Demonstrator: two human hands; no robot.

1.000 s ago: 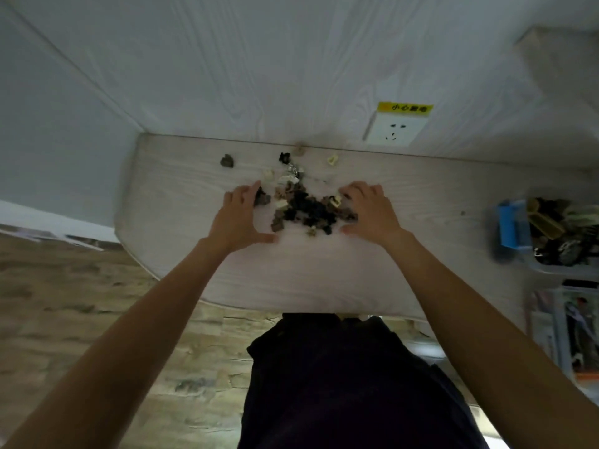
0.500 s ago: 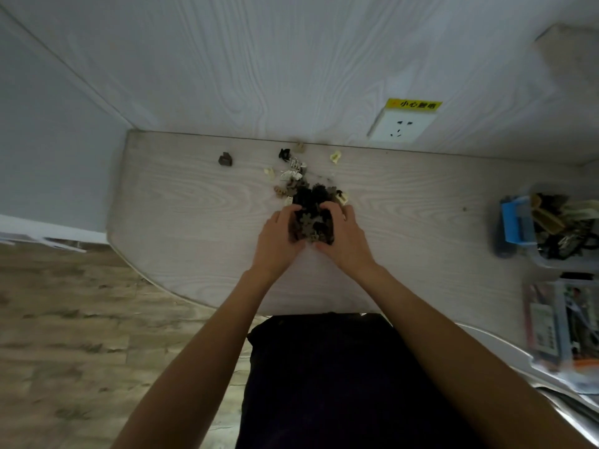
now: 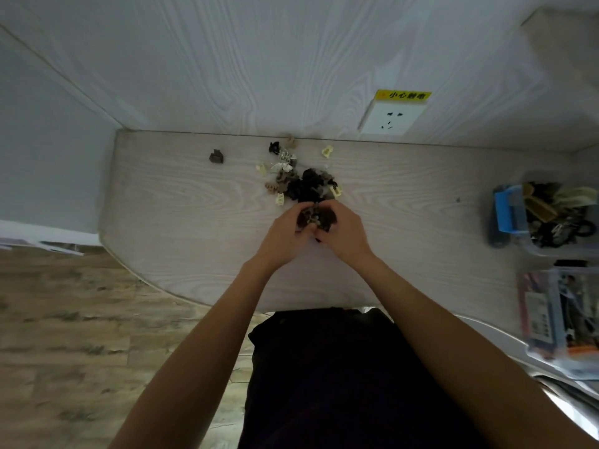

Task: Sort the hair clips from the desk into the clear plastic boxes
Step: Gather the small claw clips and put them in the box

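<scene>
Your left hand (image 3: 285, 236) and right hand (image 3: 343, 234) now cupped tight, fingers curled gripping clip bunch (image 3: 316, 218), pulled toward 6 o'clock; remaining pile (image 3: 304, 186) left at 12.

Small dark, brown and cream hair clips (image 3: 304, 184) lie heaped mid-desk. Clear plastic boxes (image 3: 551, 215) at three o'clock hold more clips.

Both hands cupped together mid-desk: left hand (image 3: 284, 234) and right hand (image 3: 343, 233) curl round bunch of dark clips (image 3: 316, 218), fingertips meeting under it. Loose pile of hair clips (image 3: 304, 186) lies just beyond hands on pale wood desk (image 3: 181, 205). 1 dark clip (image 3: 216, 156) sits alone far left near wall. Clear box (image 3: 551, 215) at right edge holds clips. 2nd clear box (image 3: 564, 319) nearer, contents blurred. Wall socket (image 3: 390, 118) above
</scene>
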